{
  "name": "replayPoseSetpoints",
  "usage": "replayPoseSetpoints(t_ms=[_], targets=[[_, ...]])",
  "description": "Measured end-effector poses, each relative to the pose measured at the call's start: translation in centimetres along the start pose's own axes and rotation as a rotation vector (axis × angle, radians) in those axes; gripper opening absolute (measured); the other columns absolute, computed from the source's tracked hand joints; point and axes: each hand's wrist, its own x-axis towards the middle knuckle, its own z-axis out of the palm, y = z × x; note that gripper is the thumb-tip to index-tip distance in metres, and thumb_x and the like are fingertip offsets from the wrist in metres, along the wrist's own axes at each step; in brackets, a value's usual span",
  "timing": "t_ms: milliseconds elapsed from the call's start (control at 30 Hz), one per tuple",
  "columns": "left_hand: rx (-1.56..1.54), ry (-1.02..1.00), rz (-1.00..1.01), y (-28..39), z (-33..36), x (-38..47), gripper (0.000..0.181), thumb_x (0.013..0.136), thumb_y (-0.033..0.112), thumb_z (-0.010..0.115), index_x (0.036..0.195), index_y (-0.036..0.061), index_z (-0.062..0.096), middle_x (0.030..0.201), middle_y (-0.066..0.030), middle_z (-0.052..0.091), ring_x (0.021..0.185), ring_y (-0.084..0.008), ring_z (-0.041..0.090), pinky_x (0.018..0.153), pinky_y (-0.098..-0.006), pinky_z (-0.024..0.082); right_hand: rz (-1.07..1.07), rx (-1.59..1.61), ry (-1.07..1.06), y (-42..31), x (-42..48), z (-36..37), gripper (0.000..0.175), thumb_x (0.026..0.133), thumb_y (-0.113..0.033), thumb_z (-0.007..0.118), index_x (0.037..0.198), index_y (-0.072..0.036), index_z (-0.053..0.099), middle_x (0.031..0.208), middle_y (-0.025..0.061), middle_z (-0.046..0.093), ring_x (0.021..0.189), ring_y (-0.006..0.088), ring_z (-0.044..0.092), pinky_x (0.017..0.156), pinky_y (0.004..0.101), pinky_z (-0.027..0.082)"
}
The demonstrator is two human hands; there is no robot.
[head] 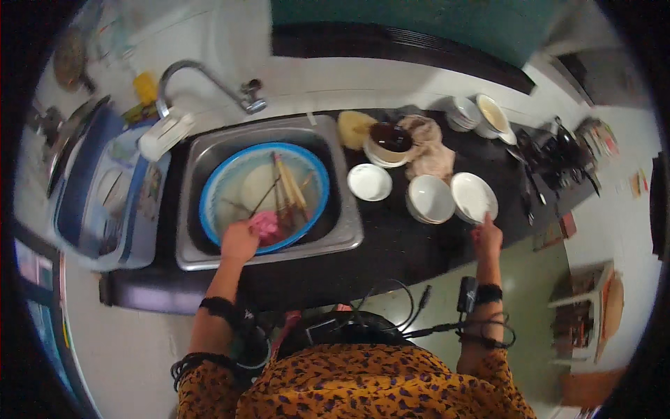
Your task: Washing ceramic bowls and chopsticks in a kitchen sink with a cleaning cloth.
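Observation:
My left hand [241, 242] is closed on a pink cloth [265, 224] at the near left rim of a blue-rimmed basin [207, 209]. The basin stands in the steel sink [352, 230] and holds cloudy water, a pale round dish and several long utensils, some of them wooden. My right hand [488, 238] reaches to the near edge of a white oval dish [473, 196], fingers at its rim; whether they grip it is unclear. Left of that dish are a white bowl [431, 198] and a smaller white dish [369, 182].
A metal faucet [209, 78] arches behind the sink. To the left stands a blue plastic rack [112, 209]. Behind the bowls are a brown-lined pot [390, 144], a crumpled cloth [430, 152] and stacked bowls [463, 113]. Dark utensils [560, 152] lie at the right.

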Motion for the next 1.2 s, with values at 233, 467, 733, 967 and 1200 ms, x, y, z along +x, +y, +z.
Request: replayPoseSetpoints(t_ms=[233,467,733,967,1200], targets=[[0.165,-0.11,0.003,-0.3,0.3,0.6,0.059,0.08,0.022,0.055,0.132,0.0011,0.038,0.13,-0.0202,0.046,0.122,-0.0338,0.042,0.101,-0.0415,0.036,-0.257,-0.009,-0.508,-6.9,-11.0,9.7,0.028,0.087,-0.032,0.054,0.077,-0.006,0.059,0.055,0.0002,0.049,0.041,0.0064,0.04,0.034,0.0205,0.027],[0.149,-0.23,-0.106,-1.9,0.5,3.9,0.063,0.079,0.023,0.059,0.133,0.0003,0.035,0.133,-0.0189,0.041,0.124,-0.0342,0.038,0.102,-0.0429,0.034,-0.168,-0.378,-1.341,-2.9,-22.6,25.8,0.024,0.089,-0.024,0.055,0.095,-0.001,0.059,0.075,0.006,0.061,0.062,0.0107,0.058,0.052,0.0232,0.049],[-0.041,-0.41,0.124,-2.3,2.3,5.6,0.031,0.076,0.025,0.057,0.1,0.0071,0.064,0.097,-0.0165,0.064,0.092,-0.0344,0.06,0.081,-0.043,0.048,-0.575,-0.544,-1.363,6.4,-24.6,35.9,0.028,0.088,-0.023,0.051,0.104,-0.001,0.059,0.096,0.0174,0.063,0.089,0.0282,0.062,0.079,0.0353,0.049],[-0.239,-0.244,-0.042,-5.0,3.0,10.3,0.033,0.078,0.023,0.057,0.103,0.0027,0.059,0.099,-0.019,0.062,0.094,-0.0365,0.059,0.083,-0.0438,0.047,-0.744,-1.257,-1.026,6.1,-23.6,36.7,0.04,0.086,-0.036,0.049,0.108,-0.004,0.059,0.101,0.0224,0.061,0.095,0.0356,0.059,0.083,0.0417,0.047],[-0.18,-0.153,-0.33,-4.7,3.5,14.3,0.038,0.077,0.02,0.062,0.105,-0.0036,0.053,0.106,-0.0212,0.06,0.099,-0.0361,0.059,0.086,-0.0407,0.048,-0.957,-1.163,-1.391,6.2,-25.4,36.6,0.029,0.079,-0.029,0.058,0.094,-0.004,0.06,0.094,0.0199,0.061,0.092,0.0355,0.058,0.077,0.0415,0.049]])
